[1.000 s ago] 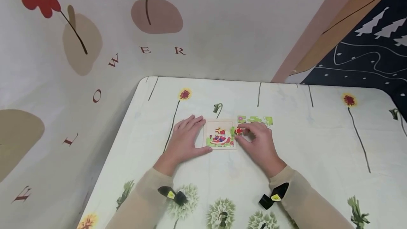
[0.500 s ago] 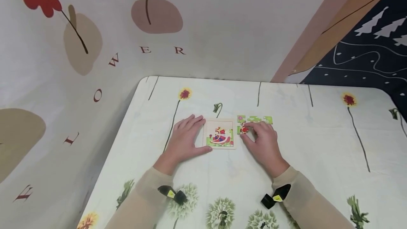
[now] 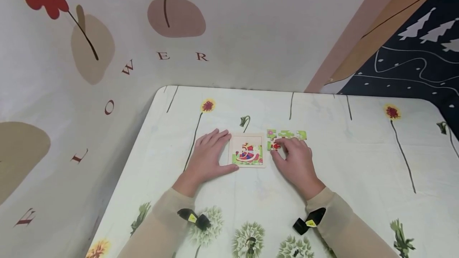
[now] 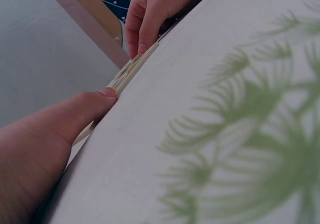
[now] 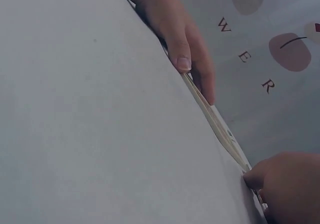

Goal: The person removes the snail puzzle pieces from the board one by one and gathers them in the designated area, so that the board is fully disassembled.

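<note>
A square wooden puzzle board (image 3: 246, 140) lies on the table in the head view, its lower part filled with a colourful picture and its upper part bare wood. My left hand (image 3: 208, 154) rests at the board's left side, fingers stretched out, the thumb (image 4: 102, 95) touching its near edge. Just right of the board, my right hand (image 3: 295, 162) pinches a red and green puzzle piece (image 3: 275, 146) between thumb and fingertips, close over the table. The fingers hide part of that piece. In the right wrist view the right hand (image 5: 287, 184) shows at the lower right.
Several green puzzle pieces (image 3: 287, 134) lie in a row beyond the right hand, partly covered by it. A flower-print cloth (image 3: 358, 150) covers the table. A printed wall hanging (image 3: 251, 31) stands behind it, with a dark panel (image 3: 412, 63) at the right.
My right hand has drawn back from the board's right edge, moving a little to the right with the puzzle piece. The left hand and the board have stayed in place.
</note>
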Demonstrator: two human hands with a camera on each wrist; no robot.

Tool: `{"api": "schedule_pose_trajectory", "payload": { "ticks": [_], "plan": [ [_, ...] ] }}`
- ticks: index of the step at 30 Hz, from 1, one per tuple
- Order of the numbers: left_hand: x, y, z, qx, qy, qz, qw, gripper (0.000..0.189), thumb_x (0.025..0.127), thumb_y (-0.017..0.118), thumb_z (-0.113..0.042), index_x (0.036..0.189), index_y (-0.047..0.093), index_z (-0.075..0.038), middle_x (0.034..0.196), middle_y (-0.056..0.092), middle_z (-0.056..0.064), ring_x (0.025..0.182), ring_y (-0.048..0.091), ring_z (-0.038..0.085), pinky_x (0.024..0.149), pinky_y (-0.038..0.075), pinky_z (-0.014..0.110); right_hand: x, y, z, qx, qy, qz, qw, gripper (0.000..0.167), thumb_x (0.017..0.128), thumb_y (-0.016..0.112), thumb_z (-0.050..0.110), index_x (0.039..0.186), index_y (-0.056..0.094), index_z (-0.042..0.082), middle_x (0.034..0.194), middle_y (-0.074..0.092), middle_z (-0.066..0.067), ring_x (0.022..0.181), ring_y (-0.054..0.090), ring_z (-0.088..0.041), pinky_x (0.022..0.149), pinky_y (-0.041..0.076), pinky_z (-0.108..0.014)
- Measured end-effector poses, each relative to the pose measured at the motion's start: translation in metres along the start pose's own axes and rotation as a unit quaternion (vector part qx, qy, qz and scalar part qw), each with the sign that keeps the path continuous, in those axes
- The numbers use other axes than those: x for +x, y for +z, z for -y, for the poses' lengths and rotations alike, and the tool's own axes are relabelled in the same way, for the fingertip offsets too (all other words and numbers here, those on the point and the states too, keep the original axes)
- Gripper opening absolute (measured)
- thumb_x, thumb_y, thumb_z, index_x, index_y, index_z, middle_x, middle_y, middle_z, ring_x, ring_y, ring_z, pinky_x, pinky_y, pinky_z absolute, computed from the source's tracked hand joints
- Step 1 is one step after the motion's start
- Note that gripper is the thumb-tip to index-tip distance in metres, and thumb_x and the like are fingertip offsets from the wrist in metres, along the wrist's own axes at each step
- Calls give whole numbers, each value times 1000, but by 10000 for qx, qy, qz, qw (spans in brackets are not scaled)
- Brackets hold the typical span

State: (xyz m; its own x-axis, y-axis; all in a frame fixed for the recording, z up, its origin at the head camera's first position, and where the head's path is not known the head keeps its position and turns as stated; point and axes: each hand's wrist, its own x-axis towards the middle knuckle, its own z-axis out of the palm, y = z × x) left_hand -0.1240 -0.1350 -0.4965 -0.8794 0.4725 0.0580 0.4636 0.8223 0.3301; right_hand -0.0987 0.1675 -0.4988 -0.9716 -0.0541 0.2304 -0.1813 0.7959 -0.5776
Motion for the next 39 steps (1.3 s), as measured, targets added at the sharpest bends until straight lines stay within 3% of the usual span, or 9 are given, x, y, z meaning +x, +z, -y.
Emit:
{"api": "schedule_pose_trajectory", "payload": {
  "ticks": [8, 13, 19, 25, 29, 33, 36, 39],
  "plan": [
    [0, 0, -1, -31, 16, -20, 10000, 104, 84, 72, -76, 164, 45, -14, 170, 39, 3, 160, 25, 30, 122, 23, 59, 0, -1, 2, 6, 51, -97, 9999, 27, 94, 80, 23, 118, 78, 11, 77, 50, 1, 78, 44, -24, 71, 30, -42],
    [1, 2, -1, 1, 16, -7, 10000, 105, 84, 71, -76, 164, 45, -14, 170, 39, 2, 160, 25, 29, 122, 24, 58, 0, 0, -1, 316, -76, -319, 9990, 29, 91, 79, 18, 119, 78, 9, 80, 53, -1, 82, 46, -25, 76, 32, -44],
    [2, 2, 1, 28, 8, -31, 10000, 105, 84, 72, -76, 164, 45, -13, 170, 40, 3, 159, 26, 30, 122, 23, 57, 3, 9, 3, 788, -674, -604, 9928, 32, 87, 79, 16, 117, 77, 4, 102, 65, -8, 99, 49, -30, 92, 34, -49],
    [2, 2, 0, 3, -6, -82, 10000, 105, 84, 73, -75, 163, 46, -12, 169, 41, 4, 159, 27, 31, 122, 24, 58, 3, 19, 13, 743, -1288, -578, 9872, 26, 91, 77, 17, 115, 77, 6, 106, 63, -8, 103, 48, -36, 89, 35, -55],
    [3, 2, -1, -66, 24, -87, 9999, 105, 83, 73, -76, 163, 46, -13, 169, 40, 3, 159, 27, 30, 122, 23, 58, 1, 25, 23, 681, -1293, -513, 9879, 25, 92, 76, 18, 114, 78, 8, 110, 62, -8, 107, 49, -37, 87, 35, -56],
    [4, 2, -2, -70, 26, -37, 10000, 105, 84, 72, -76, 163, 45, -13, 170, 40, 3, 159, 26, 30, 122, 22, 58, 3, 31, 34, 673, -1230, -313, 9896, 25, 95, 75, 20, 116, 79, 9, 116, 61, -7, 119, 48, -38, 94, 33, -58],
    [3, 0, -2, -50, -23, -38, 10000, 104, 84, 72, -75, 163, 46, -13, 169, 40, 4, 159, 26, 30, 122, 23, 58, 6, 35, 42, 505, -1095, -86, 9927, 28, 98, 72, 22, 122, 78, 11, 121, 60, -6, 128, 45, -39, 100, 32, -59],
    [2, -1, -3, -73, -64, -46, 9999, 102, 85, 73, -74, 163, 46, -13, 169, 41, 4, 159, 26, 30, 122, 23, 59, 7, 40, 48, 153, -876, 185, 9959, 38, 100, 68, 26, 135, 73, 13, 126, 57, -6, 127, 42, -36, 102, 31, -57]
  ]
}}
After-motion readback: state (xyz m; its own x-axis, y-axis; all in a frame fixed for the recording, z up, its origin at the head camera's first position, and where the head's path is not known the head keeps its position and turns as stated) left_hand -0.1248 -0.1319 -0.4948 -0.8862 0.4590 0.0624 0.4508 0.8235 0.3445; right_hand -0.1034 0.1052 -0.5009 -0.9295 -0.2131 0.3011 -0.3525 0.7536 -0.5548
